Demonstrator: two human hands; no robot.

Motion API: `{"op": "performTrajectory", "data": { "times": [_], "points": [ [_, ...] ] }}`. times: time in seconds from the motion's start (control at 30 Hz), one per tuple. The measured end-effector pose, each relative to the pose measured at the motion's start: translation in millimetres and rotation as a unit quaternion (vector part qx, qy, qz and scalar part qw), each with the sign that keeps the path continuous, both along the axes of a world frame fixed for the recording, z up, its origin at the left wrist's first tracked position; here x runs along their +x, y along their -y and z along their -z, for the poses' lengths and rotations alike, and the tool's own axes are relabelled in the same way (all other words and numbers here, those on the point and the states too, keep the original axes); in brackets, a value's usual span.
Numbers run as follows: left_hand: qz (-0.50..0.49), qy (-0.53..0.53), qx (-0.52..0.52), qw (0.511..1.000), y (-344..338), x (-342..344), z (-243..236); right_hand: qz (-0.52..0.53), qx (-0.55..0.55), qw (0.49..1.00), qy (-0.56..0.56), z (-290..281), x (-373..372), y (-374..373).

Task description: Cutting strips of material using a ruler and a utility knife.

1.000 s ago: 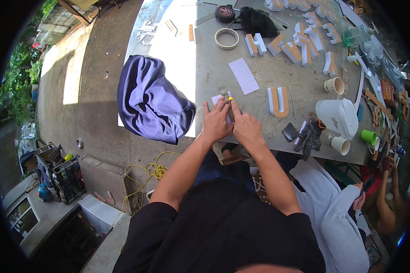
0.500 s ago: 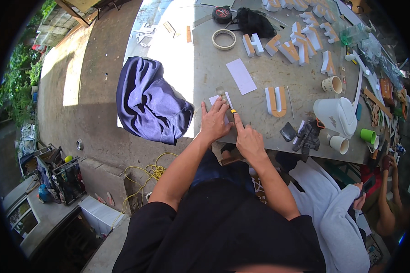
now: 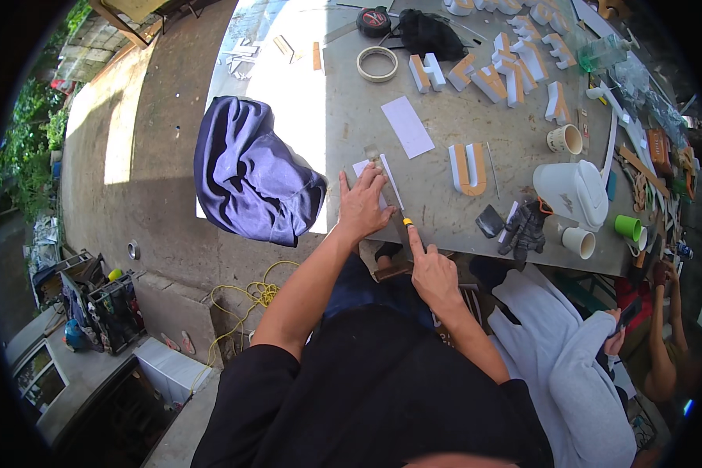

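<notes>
You are mid-cut: your left hand lies flat, fingers spread, pinning the white sheet at the table's near edge. Your right hand is closed on the knife. Judging by this, keep the blade straight.

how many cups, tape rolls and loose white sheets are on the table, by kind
Paper cups, cream: 2
Green cup: 1
Tape rolls: 1
White sheets: 2, one lying loose, one under the left hand with a metal ruler on it; the right hand holds a cutter at its near end
Total: 6
</notes>
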State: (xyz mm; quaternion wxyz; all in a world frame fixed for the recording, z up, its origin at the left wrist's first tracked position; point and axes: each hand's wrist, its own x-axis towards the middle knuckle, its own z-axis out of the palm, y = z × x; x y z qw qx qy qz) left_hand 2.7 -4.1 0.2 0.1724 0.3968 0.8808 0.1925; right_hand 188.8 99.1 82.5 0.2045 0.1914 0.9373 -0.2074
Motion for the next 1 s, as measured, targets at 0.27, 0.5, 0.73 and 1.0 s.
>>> {"op": "performTrajectory", "data": {
  "times": [0.27,0.5,0.73,1.0],
  "points": [
    [0.000,0.005,-0.002,1.000,1,1,0,0.030,-0.022,0.999,0.009,-18,16,-3],
    [0.000,-0.002,-0.004,1.000,2,-1,-1,0.111,-0.032,0.990,-0.083,-33,-56,-47],
    [0.005,0.008,-0.012,1.000,-2,1,-1,0.072,-0.029,0.992,-0.096,15,-134,-52],
    [0.001,-0.001,-0.003,1.000,2,0,5,0.057,-0.051,0.994,-0.079,18,-139,-36]
  ]
}}
